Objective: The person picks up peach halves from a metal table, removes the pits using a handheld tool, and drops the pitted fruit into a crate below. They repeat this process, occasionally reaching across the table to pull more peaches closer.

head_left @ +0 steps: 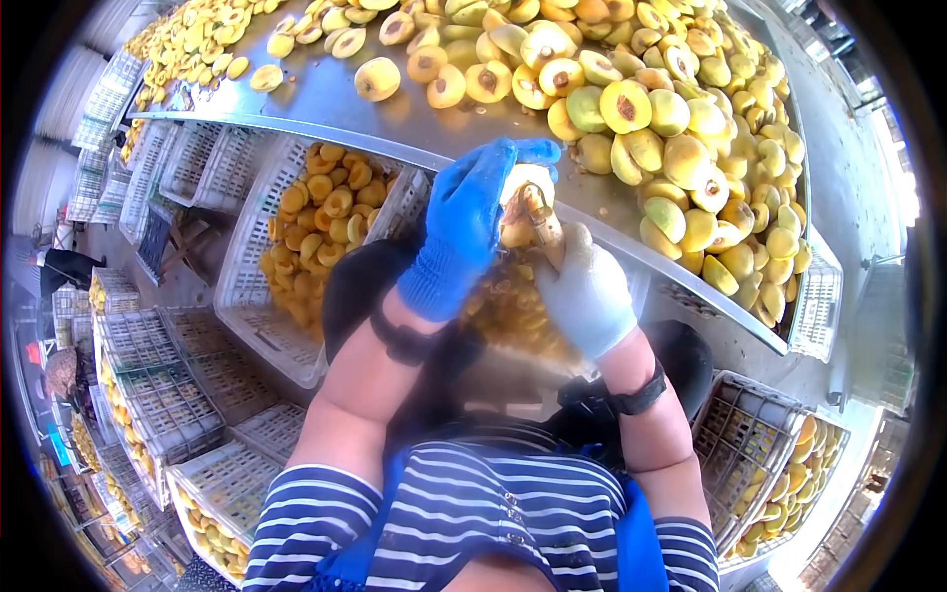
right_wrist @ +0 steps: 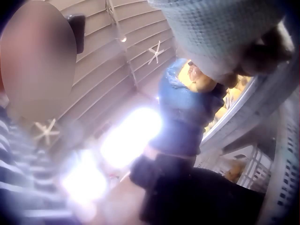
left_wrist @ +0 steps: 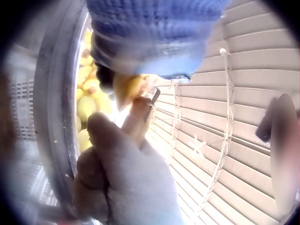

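In the head view the blue-gloved left hand grips a pale yellow fruit just past the metal table's near edge. The white-gloved right hand holds a short wooden-handled tool, its tip against the fruit. In the left wrist view, the right hand has its fingers curled round the handle, and a small metal hook shows at its end. In the right wrist view the fruit sits in the left hand; the tool is mostly hidden there.
Halved yellow fruits are heaped on the metal table, thickest at the right. A white crate of halves stands below its edge at the left. More crates are stacked at the lower left, another at the lower right.
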`<state>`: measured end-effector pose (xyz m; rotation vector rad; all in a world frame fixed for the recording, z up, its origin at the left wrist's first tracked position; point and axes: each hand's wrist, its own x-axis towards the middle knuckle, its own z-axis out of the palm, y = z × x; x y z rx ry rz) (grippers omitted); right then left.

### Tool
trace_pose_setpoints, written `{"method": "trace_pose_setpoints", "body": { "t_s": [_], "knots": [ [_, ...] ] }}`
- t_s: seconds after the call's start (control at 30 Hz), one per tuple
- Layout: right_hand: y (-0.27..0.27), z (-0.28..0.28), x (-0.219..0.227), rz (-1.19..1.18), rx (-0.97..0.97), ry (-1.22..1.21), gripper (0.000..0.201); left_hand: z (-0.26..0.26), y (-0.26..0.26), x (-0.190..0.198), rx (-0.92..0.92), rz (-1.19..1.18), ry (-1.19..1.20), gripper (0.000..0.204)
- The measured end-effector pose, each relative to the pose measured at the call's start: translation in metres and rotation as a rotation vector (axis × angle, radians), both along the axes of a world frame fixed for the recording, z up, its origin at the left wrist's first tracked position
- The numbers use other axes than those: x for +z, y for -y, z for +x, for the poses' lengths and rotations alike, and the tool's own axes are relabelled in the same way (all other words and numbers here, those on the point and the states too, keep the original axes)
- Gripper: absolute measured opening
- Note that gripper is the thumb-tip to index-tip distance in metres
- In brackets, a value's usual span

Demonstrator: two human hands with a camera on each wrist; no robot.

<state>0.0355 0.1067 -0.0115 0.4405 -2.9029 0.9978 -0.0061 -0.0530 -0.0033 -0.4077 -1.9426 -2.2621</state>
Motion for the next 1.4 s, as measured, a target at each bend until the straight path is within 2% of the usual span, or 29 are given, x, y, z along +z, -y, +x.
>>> {"method": "trace_pose_setpoints", "body": {
  "t_s": [0.07,0.13,0.17,0.23,0.27,0.33,0.37,0.43,0.47,0.53,0.57,0.63,0.67,0.73,0.77,0.83,0.87,0.93,1.0,1.07,1.13,1.2,1.27,1.3,1.37,1.4],
  "knots": [
    [0.0,0.001,-0.001,-0.035,-0.002,0.051,0.02,0.002,0.002,0.0,-0.001,-0.064,-0.013,0.042],
    [-0.002,0.0,0.001,-0.297,0.134,0.133,0.022,-0.001,0.002,-0.003,-0.039,0.024,0.045,0.043],
    [-0.001,0.0,0.0,-0.298,0.134,0.135,0.022,-0.003,0.005,-0.001,-0.039,0.023,0.048,0.043],
    [0.0,0.001,-0.001,-0.584,0.2,0.372,0.026,-0.007,0.011,0.01,-0.186,-0.172,-0.064,0.045],
    [0.0,0.0,0.0,-0.585,0.199,0.371,0.026,-0.008,0.011,0.011,-0.187,-0.173,-0.065,0.045],
    [-0.001,0.0,0.004,-0.783,0.131,0.827,0.026,-0.008,0.008,0.013,-0.219,-0.023,0.025,0.046],
    [0.0,0.0,0.003,-0.781,0.133,0.825,0.026,-0.005,0.004,0.01,-0.217,-0.022,0.022,0.046],
    [0.004,-0.001,0.001,-0.977,0.062,0.914,0.022,0.0,-0.007,0.004,0.059,0.144,0.101,0.045],
    [0.006,0.0,0.001,-0.979,0.069,0.914,0.022,0.001,-0.006,0.003,0.063,0.139,0.098,0.045],
    [0.007,0.002,0.002,-0.93,0.091,0.969,0.021,0.004,-0.003,0.003,-0.065,0.356,0.346,0.046],
    [0.007,0.004,0.001,-0.927,0.088,0.976,0.021,0.005,-0.003,0.001,-0.062,0.361,0.352,0.046],
    [0.007,0.002,-0.003,-0.815,0.098,0.944,0.023,-0.001,0.002,-0.001,-0.115,0.15,0.333,0.043],
    [0.006,0.002,-0.002,-0.814,0.095,0.945,0.023,-0.004,0.005,-0.001,-0.117,0.151,0.335,0.043],
    [0.004,0.003,0.0,-0.682,0.13,0.965,0.028,-0.008,0.009,0.003,-0.212,-0.105,0.228,0.037],
    [0.004,0.005,0.0,-0.681,0.127,0.972,0.028,-0.007,0.011,0.008,-0.212,-0.102,0.234,0.037],
    [0.003,0.007,0.001,-0.729,0.239,0.877,0.033,-0.007,0.013,0.026,-0.342,-0.163,0.483,0.031],
    [0.003,0.008,0.005,-0.73,0.24,0.884,0.033,-0.007,0.014,0.028,-0.351,-0.18,0.497,0.032],
    [0.001,0.006,0.018,-0.761,0.245,1.127,0.035,-0.008,0.016,0.02,-0.39,-0.153,0.445,0.031],
    [0.003,0.008,0.017,-0.737,0.253,1.088,0.035,-0.004,0.016,0.016,-0.423,-0.121,0.39,0.031],
    [0.005,0.009,0.013,-0.721,0.258,1.051,0.035,0.005,0.013,0.014,-0.315,0.007,0.327,0.03],
    [0.006,0.008,0.008,-0.634,0.246,1.021,0.034,0.004,0.011,0.007,-0.31,0.04,0.291,0.029],
    [0.003,0.006,0.007,-0.677,0.267,1.027,0.033,0.001,0.011,0.009,-0.303,0.08,0.253,0.029],
    [0.0,0.007,0.007,-0.715,0.282,1.037,0.032,-0.005,0.013,0.022,-0.421,-0.245,0.292,0.027],
    [0.0,0.007,0.007,-0.769,0.291,1.067,0.031,-0.005,0.014,0.02,-0.42,-0.242,0.293,0.027],
    [0.001,0.007,0.004,-0.826,0.301,1.099,0.03,-0.004,0.017,0.008,-0.495,0.061,0.332,0.03],
    [0.001,0.007,-0.001,-0.913,0.357,1.137,0.029,-0.001,0.016,0.002,-0.495,0.063,0.333,0.03]
  ]
}}
